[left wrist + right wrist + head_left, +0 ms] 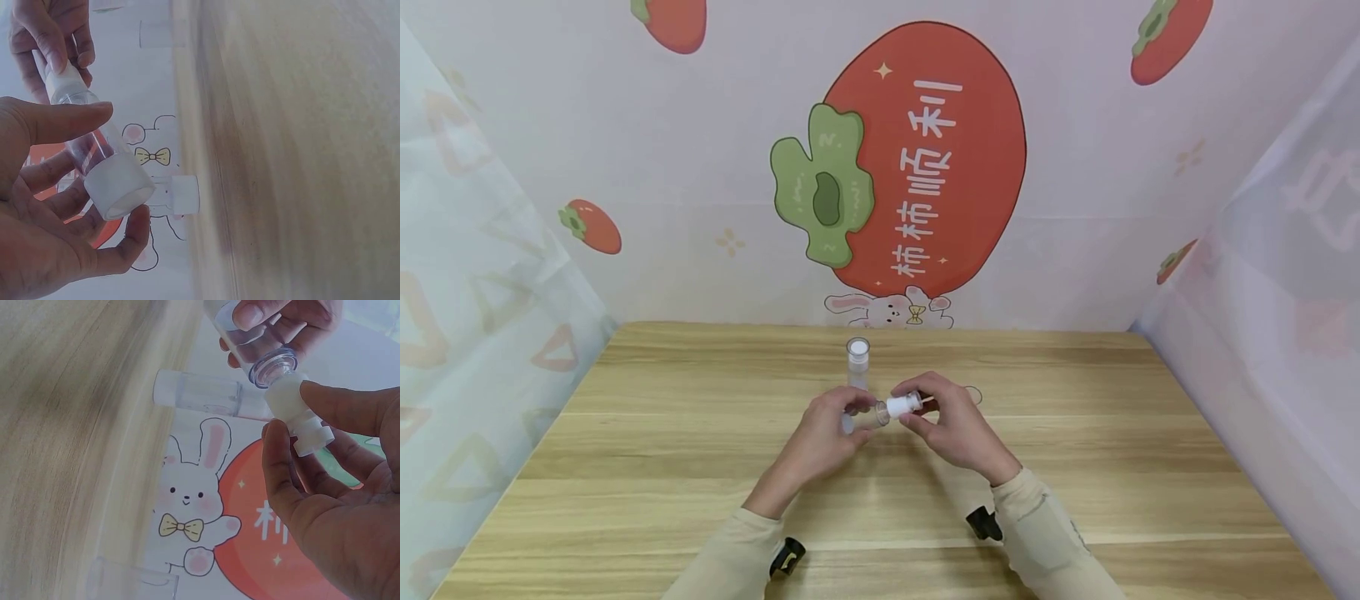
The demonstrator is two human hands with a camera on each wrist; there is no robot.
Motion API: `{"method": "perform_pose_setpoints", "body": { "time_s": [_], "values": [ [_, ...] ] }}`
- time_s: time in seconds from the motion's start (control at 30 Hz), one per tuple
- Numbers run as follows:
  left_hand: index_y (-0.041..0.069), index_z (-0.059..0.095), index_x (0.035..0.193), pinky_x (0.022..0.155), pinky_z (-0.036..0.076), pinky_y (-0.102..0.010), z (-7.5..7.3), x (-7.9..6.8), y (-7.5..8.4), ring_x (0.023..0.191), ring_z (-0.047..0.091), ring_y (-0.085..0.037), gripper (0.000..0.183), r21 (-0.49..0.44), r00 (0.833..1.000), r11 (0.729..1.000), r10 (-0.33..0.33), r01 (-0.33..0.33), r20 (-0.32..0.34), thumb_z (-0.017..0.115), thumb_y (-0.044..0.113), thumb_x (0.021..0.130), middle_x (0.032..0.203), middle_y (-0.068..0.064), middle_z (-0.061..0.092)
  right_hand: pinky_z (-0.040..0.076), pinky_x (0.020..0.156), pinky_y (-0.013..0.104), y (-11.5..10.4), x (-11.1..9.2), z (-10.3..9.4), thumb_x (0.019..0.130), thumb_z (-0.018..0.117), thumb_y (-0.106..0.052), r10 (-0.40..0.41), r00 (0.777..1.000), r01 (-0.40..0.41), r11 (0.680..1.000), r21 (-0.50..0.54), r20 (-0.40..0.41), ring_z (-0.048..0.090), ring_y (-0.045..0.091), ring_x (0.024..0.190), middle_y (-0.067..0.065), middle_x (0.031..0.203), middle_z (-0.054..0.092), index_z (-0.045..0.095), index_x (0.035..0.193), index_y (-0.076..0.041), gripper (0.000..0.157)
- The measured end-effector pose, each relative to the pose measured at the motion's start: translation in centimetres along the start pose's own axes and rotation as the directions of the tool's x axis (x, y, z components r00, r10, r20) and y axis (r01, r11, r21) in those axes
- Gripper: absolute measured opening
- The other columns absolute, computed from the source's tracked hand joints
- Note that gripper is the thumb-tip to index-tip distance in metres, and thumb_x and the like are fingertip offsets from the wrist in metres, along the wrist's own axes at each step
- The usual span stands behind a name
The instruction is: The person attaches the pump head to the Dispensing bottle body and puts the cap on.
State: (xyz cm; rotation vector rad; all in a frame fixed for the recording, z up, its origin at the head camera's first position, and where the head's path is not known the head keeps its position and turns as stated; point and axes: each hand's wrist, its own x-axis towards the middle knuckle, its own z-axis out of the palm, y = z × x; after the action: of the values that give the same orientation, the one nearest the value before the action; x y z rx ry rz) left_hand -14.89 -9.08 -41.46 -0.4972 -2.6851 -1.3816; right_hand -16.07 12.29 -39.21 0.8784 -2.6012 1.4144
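My left hand (823,440) holds a clear, see-through pump bottle (869,419) with a white base (120,185), tilted, thumb across its side. At its mouth, my right hand (958,427) pinches a white pump top (901,406) between thumb and fingertips. The pump's white collar (285,395) sits right at the bottle's clear neck (273,367) in the right wrist view. A second bottle (858,365), clear with a white top and base, stands upright just behind the left hand.
A clear cap (973,395) stands on the wood-grain table (700,483) behind the right hand. Behind the table hangs a pale backdrop (715,167) with a large red persimmon print. Pale printed sheets (1292,275) flank both sides.
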Motion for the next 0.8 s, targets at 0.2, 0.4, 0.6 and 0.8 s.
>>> {"method": "perform_pose_setpoints", "body": {
  "time_s": [0.2, 0.4, 0.6, 0.8],
  "values": [
    [0.004, 0.070, 0.108, 0.090, 0.052, -0.050, 0.04, -0.04, 0.11, 0.102, 0.066, -0.033, 0.031, 0.017, 1.000, 1.000, 0.011, -0.011, 0.001, 0.081, -0.006, 0.080, 0.107, -0.011, 0.069, 0.058, 0.084, 0.038, -0.21, -0.10, -0.05, 0.087, 0.075, 0.006, 0.011, 1.000, -0.011, 1.000, 0.000, 0.003, 0.065, 0.019, 0.092, 0.004, 0.109, 0.067, 0.069, 0.114, -0.005, 0.029],
    [0.004, 0.070, 0.108, 0.090, 0.052, -0.050, 0.09, -0.02, 0.11, 0.102, 0.066, -0.033, 0.032, 0.022, 1.000, 1.000, 0.018, -0.018, 0.003, 0.082, -0.006, 0.080, 0.107, -0.010, 0.069, 0.058, 0.083, 0.035, -0.26, -0.14, -0.02, 0.087, 0.075, 0.006, -0.001, 1.000, 0.001, 1.000, 0.001, 0.002, 0.065, 0.018, 0.090, 0.003, 0.107, 0.067, 0.069, 0.113, -0.005, 0.029],
    [0.003, 0.070, 0.107, 0.090, 0.052, -0.054, 0.17, 0.03, 0.13, 0.101, 0.066, -0.035, 0.032, 0.009, 0.999, 0.999, 0.044, -0.044, 0.004, 0.081, -0.007, 0.079, 0.107, -0.014, 0.069, 0.058, 0.083, 0.035, -0.29, -0.08, 0.07, 0.086, 0.076, 0.007, -0.007, 1.000, 0.007, 1.000, -0.006, 0.005, 0.064, 0.018, 0.091, 0.002, 0.106, 0.067, 0.069, 0.112, -0.005, 0.029],
    [0.002, 0.070, 0.107, 0.088, 0.052, -0.053, 0.06, 0.02, 0.26, 0.099, 0.066, -0.035, 0.031, 0.003, 0.998, 0.998, 0.058, -0.058, 0.008, 0.081, -0.007, 0.079, 0.107, -0.014, 0.070, 0.057, 0.083, 0.034, -0.44, -0.04, 0.05, 0.085, 0.076, 0.008, -0.006, 1.000, 0.006, 1.000, -0.017, 0.002, 0.064, 0.018, 0.091, 0.003, 0.106, 0.067, 0.069, 0.112, -0.004, 0.030]
  ]
}}
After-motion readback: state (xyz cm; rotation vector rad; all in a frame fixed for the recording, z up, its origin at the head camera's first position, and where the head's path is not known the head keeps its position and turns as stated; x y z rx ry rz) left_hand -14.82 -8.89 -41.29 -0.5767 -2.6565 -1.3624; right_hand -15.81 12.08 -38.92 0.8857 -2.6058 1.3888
